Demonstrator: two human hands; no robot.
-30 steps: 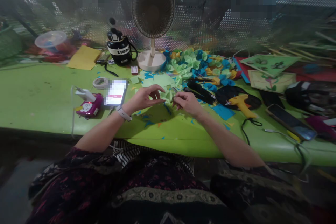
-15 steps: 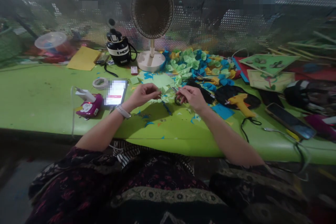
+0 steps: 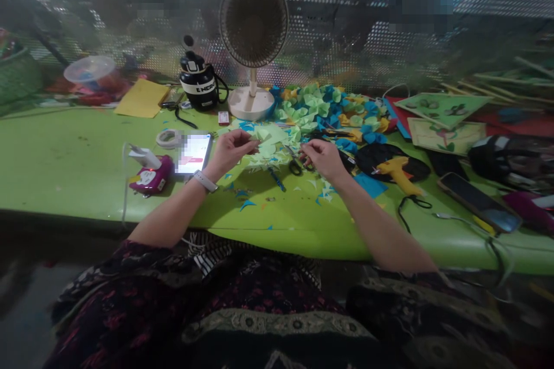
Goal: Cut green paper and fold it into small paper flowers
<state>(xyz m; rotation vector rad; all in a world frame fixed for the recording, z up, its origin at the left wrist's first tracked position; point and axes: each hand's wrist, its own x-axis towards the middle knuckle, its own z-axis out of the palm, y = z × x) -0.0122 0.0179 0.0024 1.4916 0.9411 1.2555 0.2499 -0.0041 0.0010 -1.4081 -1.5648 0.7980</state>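
My left hand [image 3: 234, 153], with a pale band at the wrist, is closed in a pinch above the light green paper [image 3: 270, 132]. A small piece of that paper appears to be between its thumb and fingers. My right hand [image 3: 324, 158] has its fingers curled together; whatever they hold, if anything, is hidden. Dark-handled scissors [image 3: 295, 168] lie just left of the right fingertips, apart from them, with the blades pointing away from me. A thin blue stick-like thing [image 3: 277, 179] rests between the hands among paper scraps [image 3: 247, 204].
Folded paper flowers [image 3: 318, 105] pile up behind the hands, beside a fan [image 3: 251, 105] and a black bottle [image 3: 203, 92]. On the left are a lit phone [image 3: 199, 155], tape [image 3: 168, 138] and a purple power block [image 3: 158, 179]. A yellow glue gun [image 3: 400, 173] lies right.
The right hand has drawn slightly right, away from the scissors, which it was holding and which now lie on the table. The left hand has shifted a little left. The view tilted slightly.
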